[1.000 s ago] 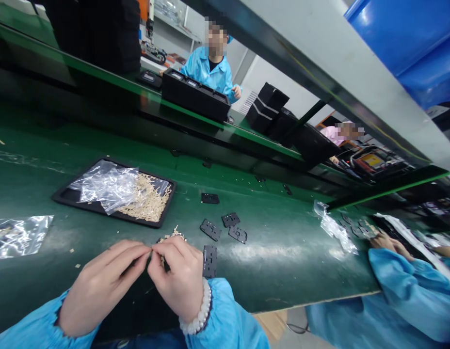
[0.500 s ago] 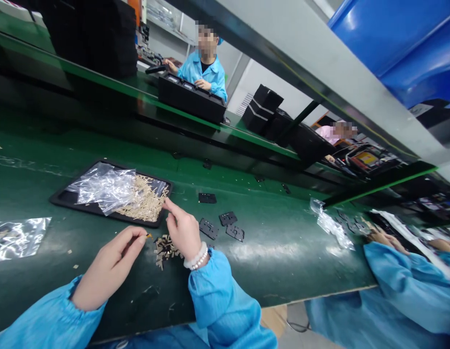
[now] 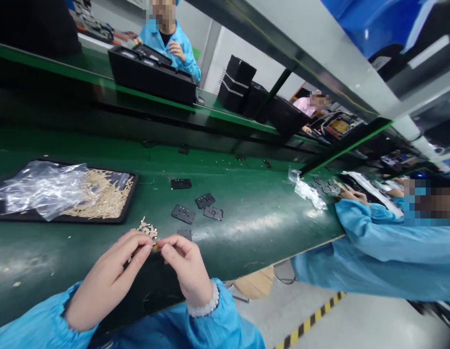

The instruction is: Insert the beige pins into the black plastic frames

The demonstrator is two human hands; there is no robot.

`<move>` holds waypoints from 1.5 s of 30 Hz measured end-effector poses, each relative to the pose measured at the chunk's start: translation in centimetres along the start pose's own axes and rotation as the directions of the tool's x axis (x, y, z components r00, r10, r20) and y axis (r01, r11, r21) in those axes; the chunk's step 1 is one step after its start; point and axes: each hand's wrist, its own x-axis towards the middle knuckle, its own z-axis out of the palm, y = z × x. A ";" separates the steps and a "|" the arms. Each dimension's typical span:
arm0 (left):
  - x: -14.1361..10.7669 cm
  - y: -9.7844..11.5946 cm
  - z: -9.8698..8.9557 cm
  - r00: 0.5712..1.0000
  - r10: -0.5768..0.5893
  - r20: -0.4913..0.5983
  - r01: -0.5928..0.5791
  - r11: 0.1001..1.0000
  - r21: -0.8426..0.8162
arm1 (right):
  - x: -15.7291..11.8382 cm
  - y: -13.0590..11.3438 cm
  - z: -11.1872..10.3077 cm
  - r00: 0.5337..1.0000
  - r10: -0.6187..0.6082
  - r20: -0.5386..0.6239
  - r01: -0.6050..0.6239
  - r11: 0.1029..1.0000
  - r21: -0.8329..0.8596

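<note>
"Two bare hands in view. State of each?"

"Left hand (image 3: 110,276): thumb and fingertips pinching a small orange piece (image 3: 155,246). Right hand (image 3: 186,269): thumb and forefinger drawn close at the other side of that piece; whether they grip it or only touch it, cannot tell. White bracelet (image 3: 206,306) on the right wrist."

"Position of the piece?"

"Between the two sets of fingertips, above the near part of the green desk (image 3: 247,247). Just beyond the left fingers: a loose pile of small beige pieces (image 3: 147,228), partly hidden."

"Farther out?"

"Five flat black plates (image 3: 183,214) near the pile, the closest partly covered by the right hand. To the left, a black tray (image 3: 133,196) with beige strips (image 3: 106,196) and clear plastic bags (image 3: 46,189)."

"Edges of the field?"

"To the right, a crumpled clear bag (image 3: 308,191), then a co-worker's blue sleeve (image 3: 370,232). Across, another person in blue (image 3: 191,58) behind a long black box (image 3: 152,80)."
</note>
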 end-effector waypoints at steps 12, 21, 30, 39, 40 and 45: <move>2.6 -2.7 6.0 0.815 0.437 0.380 -0.554 0.780 0.292 | -2.1 -0.7 -6.6 0.885 0.053 -0.463 0.049 0.977 0.207; -0.4 -3.4 6.4 0.619 0.585 0.524 -0.777 0.553 0.301 | -3.1 0.1 -6.9 0.868 0.136 -0.478 0.028 0.947 0.321; -4.7 -3.7 1.7 0.943 0.332 0.027 -0.332 0.943 0.022 | -3.4 0.0 -3.1 0.986 0.155 -0.065 -0.082 0.781 0.619; -2.6 1.8 2.3 0.716 -0.637 0.285 0.454 0.114 -0.884 | -3.2 -0.4 3.6 0.998 0.000 0.057 -0.039 0.728 0.684; -2.7 1.7 2.3 0.689 -0.631 0.356 0.447 -0.016 -0.894 | -3.1 -0.4 3.7 0.997 0.022 0.070 -0.062 0.753 0.655; -1.6 1.5 0.6 0.741 -0.546 0.392 0.257 -0.309 -0.916 | -3.1 -0.4 4.1 0.937 0.264 0.228 -0.345 0.796 0.497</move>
